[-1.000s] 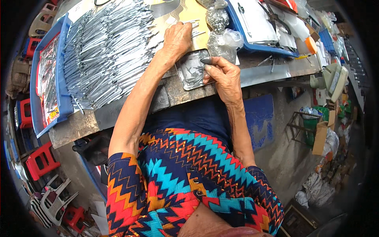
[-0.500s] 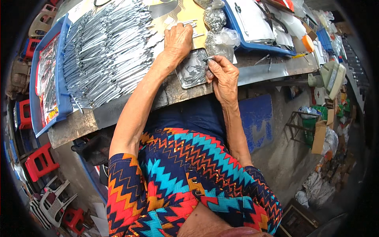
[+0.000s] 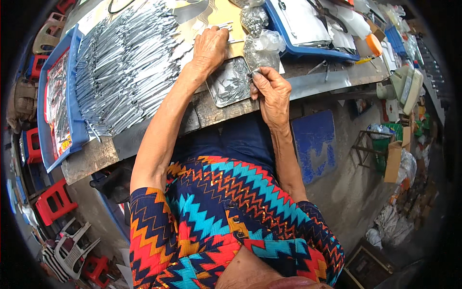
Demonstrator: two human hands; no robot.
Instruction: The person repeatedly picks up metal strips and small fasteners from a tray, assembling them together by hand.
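My left hand (image 3: 210,49) is closed, its fingers curled down over a few thin silvery rods (image 3: 236,41) at the right side of a big pile of rods (image 3: 132,62). Its fingertips are hidden, so what they grip cannot be made out. My right hand (image 3: 272,91) pinches a small dark metal piece (image 3: 251,74) between thumb and forefinger. That hand is at the right edge of a shallow metal tray (image 3: 217,99). Many small pointed grey pieces (image 3: 236,83) lie inside the tray.
Clear plastic bags of small parts (image 3: 262,50) stand behind my right hand. A blue tray (image 3: 308,52) with papers and tools lies at the back right. Another blue tray (image 3: 76,103) borders the pile on the left. The table's metal-covered front edge (image 3: 313,89) runs close to my body.
The view has shifted slightly. My right hand has edged a little rightward from the metal tray, still pinching the small metal piece. My left hand stays at the rods.
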